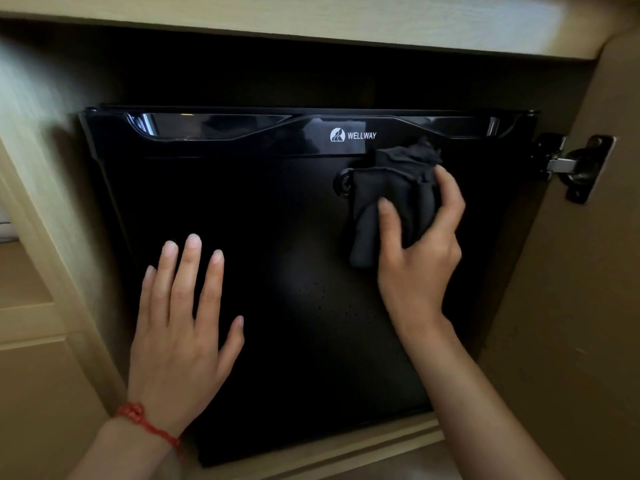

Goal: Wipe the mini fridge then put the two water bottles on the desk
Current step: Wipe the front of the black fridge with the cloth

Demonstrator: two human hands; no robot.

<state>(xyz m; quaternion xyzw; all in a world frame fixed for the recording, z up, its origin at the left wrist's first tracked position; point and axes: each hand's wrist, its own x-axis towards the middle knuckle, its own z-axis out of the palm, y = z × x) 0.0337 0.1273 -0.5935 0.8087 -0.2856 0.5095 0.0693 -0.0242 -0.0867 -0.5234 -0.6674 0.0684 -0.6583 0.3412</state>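
A black mini fridge (277, 209) with a white WELLWAY logo sits inside a beige cabinet recess, its door closed. My right hand (419, 247) presses a bunched black cloth (391, 192) against the upper right of the door, partly covering a round lock. My left hand (183, 327) lies flat on the lower left of the door, fingers apart, a red string bracelet on the wrist. No water bottles are in view.
The beige cabinet frame (41, 216) surrounds the fridge, with a desk edge (311, 22) overhead. The cabinet door (581, 306) stands open at the right, carried on a black metal hinge (575, 166). A drawer front shows at the lower left.
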